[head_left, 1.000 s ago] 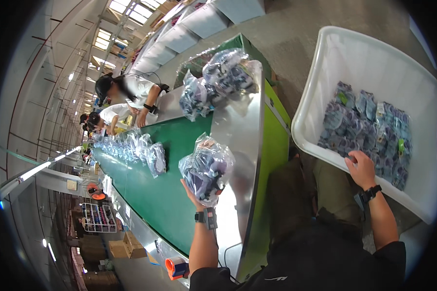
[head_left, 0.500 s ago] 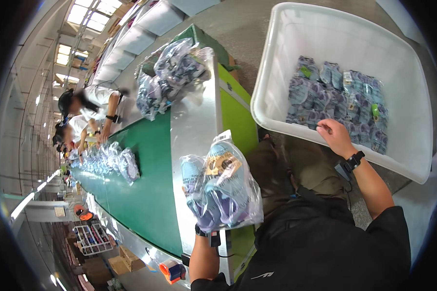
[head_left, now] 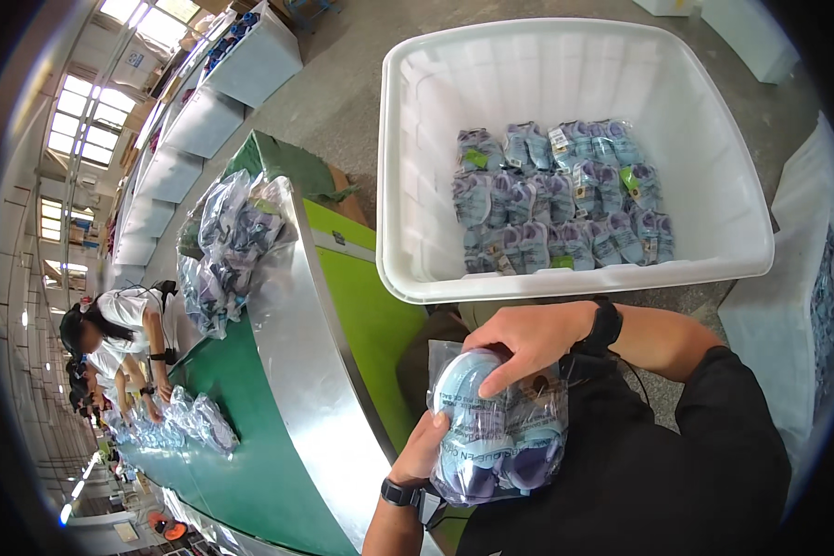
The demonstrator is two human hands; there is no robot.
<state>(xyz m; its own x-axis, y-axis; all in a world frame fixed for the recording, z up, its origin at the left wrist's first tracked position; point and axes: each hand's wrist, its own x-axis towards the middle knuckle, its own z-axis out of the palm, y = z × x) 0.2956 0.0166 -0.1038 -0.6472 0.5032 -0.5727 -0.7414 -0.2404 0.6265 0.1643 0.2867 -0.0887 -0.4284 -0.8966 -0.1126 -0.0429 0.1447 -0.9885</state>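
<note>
Both hands on clear bag of blue shoes [head_left: 499, 428], held close to body. Right hand [head_left: 526, 339] fingers curled over its top; left hand [head_left: 423, 449] fingers wrapped round its left edge. White bin [head_left: 417, 167] w/ more bagged shoes just beyond right fingers; green conveyor [head_left: 241, 435] left of left fingers.

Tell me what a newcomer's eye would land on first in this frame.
First, the clear bag of bluish shoes low in the middle, held in both hands: the right hand presses on its top, the left hand supports its side. Next, the big white tub at the upper right, with rows of similar bagged pairs on its floor. To the left runs a green conveyor belt carrying more bags.
</note>
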